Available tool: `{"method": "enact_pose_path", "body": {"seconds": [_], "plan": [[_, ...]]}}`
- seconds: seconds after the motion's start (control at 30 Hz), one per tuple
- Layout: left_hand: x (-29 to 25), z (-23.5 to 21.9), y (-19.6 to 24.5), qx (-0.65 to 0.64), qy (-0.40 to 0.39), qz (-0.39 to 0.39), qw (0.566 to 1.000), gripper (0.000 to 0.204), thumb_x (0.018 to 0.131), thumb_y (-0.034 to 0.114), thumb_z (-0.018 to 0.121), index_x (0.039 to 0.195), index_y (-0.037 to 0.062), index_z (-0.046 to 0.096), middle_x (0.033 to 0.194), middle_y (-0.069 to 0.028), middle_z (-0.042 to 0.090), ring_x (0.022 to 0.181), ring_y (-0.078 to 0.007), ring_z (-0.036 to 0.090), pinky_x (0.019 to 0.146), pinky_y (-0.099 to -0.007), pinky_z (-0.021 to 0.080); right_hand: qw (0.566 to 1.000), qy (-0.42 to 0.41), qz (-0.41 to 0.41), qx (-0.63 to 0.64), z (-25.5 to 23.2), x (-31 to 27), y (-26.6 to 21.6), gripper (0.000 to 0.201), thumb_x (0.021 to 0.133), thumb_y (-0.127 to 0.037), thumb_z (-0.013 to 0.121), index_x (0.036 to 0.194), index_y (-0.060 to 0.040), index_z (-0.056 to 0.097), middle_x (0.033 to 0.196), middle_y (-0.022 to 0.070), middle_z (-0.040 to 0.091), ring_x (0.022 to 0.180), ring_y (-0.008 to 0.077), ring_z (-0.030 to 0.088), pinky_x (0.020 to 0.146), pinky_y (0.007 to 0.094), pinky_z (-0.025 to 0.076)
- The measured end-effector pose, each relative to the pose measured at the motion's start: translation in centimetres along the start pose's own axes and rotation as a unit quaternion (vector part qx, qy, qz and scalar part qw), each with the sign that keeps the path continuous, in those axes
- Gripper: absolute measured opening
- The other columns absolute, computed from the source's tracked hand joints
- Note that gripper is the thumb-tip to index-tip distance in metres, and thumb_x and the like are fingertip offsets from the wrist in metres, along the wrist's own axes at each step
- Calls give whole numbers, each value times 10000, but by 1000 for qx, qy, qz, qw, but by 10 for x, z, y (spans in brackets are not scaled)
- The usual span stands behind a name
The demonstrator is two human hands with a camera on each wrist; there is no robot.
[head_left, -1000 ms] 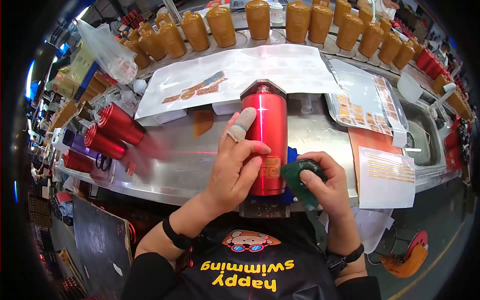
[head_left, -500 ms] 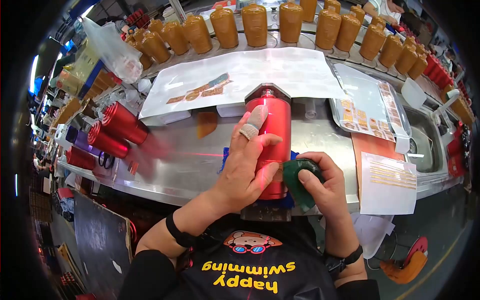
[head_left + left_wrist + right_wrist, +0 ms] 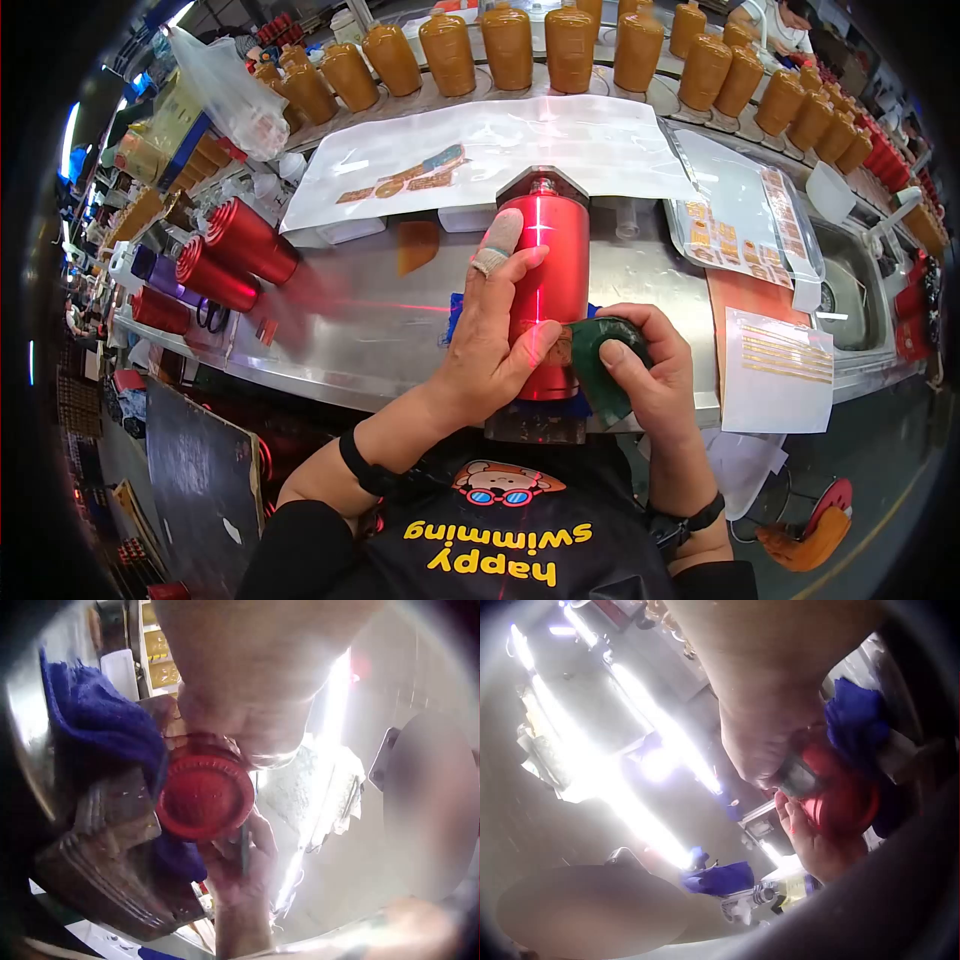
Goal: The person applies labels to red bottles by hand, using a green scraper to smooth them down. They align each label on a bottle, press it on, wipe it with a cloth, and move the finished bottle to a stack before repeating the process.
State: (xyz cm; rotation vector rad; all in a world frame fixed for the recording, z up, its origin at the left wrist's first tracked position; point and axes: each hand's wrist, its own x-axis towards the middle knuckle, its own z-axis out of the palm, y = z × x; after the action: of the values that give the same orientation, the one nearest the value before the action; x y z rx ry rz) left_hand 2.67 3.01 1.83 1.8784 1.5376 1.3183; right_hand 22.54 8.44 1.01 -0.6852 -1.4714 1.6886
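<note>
A glossy red bottle (image 3: pixel 553 270) lies on a blue cloth, its dark angular neck end pointing away; its round base (image 3: pixel 206 796) faces the left wrist camera. Along the bottle's left side rests the left hand (image 3: pixel 480 335), fingers extended, one wearing a pale cloth finger cover (image 3: pixel 503 230). The thumb presses near a brownish patch low on the bottle. Pinched between the right hand's thumb and fingers (image 3: pixel 655 375) is a dark green flat scraper (image 3: pixel 598 372), its edge against the bottle's right side beside that patch.
Brown bottles (image 3: pixel 508 50) line the back. A white sheet (image 3: pixel 400 150) carries patterned pieces; a tray (image 3: pixel 690 235) holds more at right, near a sink (image 3: pixel 850 290). Red bottles (image 3: pixel 215 275) lie at left. Below the tray is a paper with gold strips (image 3: pixel 775 400).
The left thumb has come down over the patterned patch and the hand lies flatter along the bottle. The bottle appears slightly further right. The brown bottles at the back have shifted.
</note>
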Motion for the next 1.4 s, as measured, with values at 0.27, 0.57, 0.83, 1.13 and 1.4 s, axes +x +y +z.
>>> {"method": "enact_pose_path", "body": {"seconds": [0.27, 0.57, 0.83, 1.13, 1.4], "plan": [[-5, 0, -13, -28, 10, 9, 1000, 610, 921, 158, 601, 1445, 14, 325, 1552, -258, 221, 1427, -402, 237, 1155, -446, 213, 1000, 14, 24, -5, -1, -1, 5, 274, 921, -91, 627, 1168, 11, 564, 1011, 52, 649, 898, 87, 610, 803, 229, 502], [-9, 1, -7, -97, 21, -29, 995, 635, 946, 145, 569, 1481, -9, 263, 1587, -232, 152, 1473, -341, 170, 1179, -404, 166, 998, 68, 15, -12, -5, -7, 10, 265, 923, -80, 629, 1165, 6, 565, 991, 44, 648, 881, 79, 595, 778, 231, 494], [-15, 6, -11, -112, 39, -26, 993, 619, 973, 130, 523, 1495, -25, 228, 1599, -219, 131, 1496, -320, 114, 1190, -392, 120, 993, 53, -1, -103, 12, -7, 9, 232, 934, -76, 613, 1151, -8, 567, 993, 21, 628, 890, 66, 568, 807, 219, 471], [-13, 4, -12, -128, 33, -47, 990, 689, 936, 162, 585, 1498, -12, 225, 1593, -219, 134, 1490, -309, 118, 1186, -392, 146, 995, 96, 1, -10, -8, -13, 11, 258, 920, -100, 661, 1147, -2, 589, 963, 25, 644, 850, 65, 579, 755, 216, 483], [-9, 6, -14, -169, 57, -61, 982, 635, 944, 174, 574, 1482, 10, 281, 1572, -220, 193, 1449, -300, 225, 1178, -389, 171, 997, 36, 60, -26, -23, -6, 3, 270, 890, -92, 668, 1140, -3, 619, 982, 35, 661, 878, 80, 599, 789, 234, 494]]}}
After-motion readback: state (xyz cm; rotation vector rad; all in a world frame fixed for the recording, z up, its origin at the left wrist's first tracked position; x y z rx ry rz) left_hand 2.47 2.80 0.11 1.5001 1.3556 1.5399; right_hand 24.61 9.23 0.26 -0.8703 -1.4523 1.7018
